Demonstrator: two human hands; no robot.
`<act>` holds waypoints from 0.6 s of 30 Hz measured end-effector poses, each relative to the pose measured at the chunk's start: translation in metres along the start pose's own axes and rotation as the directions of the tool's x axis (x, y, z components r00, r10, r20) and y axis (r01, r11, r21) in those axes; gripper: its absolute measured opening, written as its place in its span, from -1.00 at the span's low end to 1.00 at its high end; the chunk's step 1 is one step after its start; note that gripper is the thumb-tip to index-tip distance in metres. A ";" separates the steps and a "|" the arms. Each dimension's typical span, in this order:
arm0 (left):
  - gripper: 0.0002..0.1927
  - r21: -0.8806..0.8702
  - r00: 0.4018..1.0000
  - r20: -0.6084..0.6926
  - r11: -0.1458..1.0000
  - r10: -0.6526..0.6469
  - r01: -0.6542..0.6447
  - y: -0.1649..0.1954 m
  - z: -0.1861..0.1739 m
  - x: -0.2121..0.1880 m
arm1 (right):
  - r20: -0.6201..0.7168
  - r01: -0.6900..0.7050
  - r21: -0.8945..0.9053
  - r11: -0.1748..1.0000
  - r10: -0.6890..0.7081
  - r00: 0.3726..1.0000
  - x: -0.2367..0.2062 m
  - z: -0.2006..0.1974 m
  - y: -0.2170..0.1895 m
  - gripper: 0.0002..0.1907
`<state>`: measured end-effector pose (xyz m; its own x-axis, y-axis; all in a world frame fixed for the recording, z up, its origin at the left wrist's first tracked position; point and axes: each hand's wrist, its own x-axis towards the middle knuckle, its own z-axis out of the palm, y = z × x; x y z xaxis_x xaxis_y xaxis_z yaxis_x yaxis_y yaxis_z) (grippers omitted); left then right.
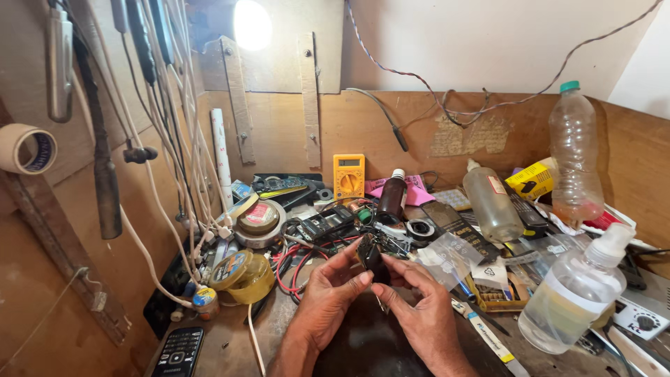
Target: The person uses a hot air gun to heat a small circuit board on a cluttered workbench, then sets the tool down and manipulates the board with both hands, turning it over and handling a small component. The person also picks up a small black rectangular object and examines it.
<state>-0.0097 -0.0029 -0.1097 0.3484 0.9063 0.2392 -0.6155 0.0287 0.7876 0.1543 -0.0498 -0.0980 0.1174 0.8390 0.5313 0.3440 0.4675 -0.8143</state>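
Both forearms are bare to the bottom edge of the head view, with no sleeve showing. The left hand (328,297) and the right hand (422,318) are ungloved. Fingernails are short and plain. The knuckles show creased folds.

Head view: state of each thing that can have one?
small black part: pinched between both hands
left hand: gripping it
right hand: gripping it
lamp: lit
yellow multimeter: propped upright
green-capped bottle: capped, nearly empty
spray bottle: tilted, partly full
brown bottle: capped, upright
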 end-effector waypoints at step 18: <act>-0.41 0.042 0.999 -0.015 0.999 -0.029 0.030 0.004 -0.002 -0.002 | 0.016 -0.034 0.051 0.998 0.033 0.999 -0.004 0.001 -0.002 -0.48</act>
<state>-0.0143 -0.0041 -0.1077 0.3556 0.9113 0.2077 -0.5747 0.0379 0.8175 0.1523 -0.0534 -0.0990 0.1139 0.8584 0.5001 0.2917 0.4523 -0.8428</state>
